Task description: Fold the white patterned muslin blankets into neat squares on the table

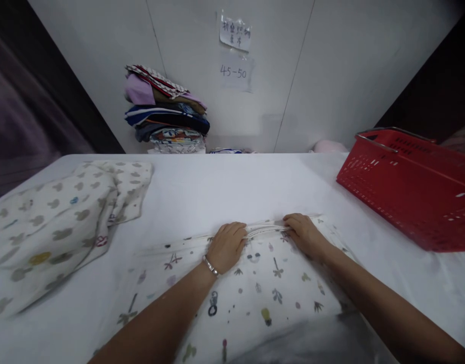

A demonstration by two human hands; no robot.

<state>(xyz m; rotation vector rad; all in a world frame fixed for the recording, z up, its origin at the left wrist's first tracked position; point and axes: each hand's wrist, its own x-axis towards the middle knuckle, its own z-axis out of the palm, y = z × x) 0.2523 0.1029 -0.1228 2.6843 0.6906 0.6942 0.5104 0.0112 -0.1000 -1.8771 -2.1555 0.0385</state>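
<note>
A white cloth (pixel 255 288) printed with small plants, bulbs and dots lies spread on the table in front of me. Its far edge is gathered into several layered folds. My left hand (pixel 227 246), with a silver bracelet at the wrist, has its fingers closed over that edge. A short stretch to the right, my right hand (pixel 303 233) grips the same edge with curled fingers. Between the hands the folded layers bulge up slightly. Both thumbs are mostly hidden. A blurred grey patch covers the near part of the cloth.
On the left lies a crumpled white cloth (pixel 65 217) with grey-brown shapes. A red perforated basket (pixel 410 187) with metal handles stands at the right. Behind the white table (pixel 247 182), a stack of folded fabrics (pixel 167 111) rises against the wall, with paper notes (pixel 235 34) taped above.
</note>
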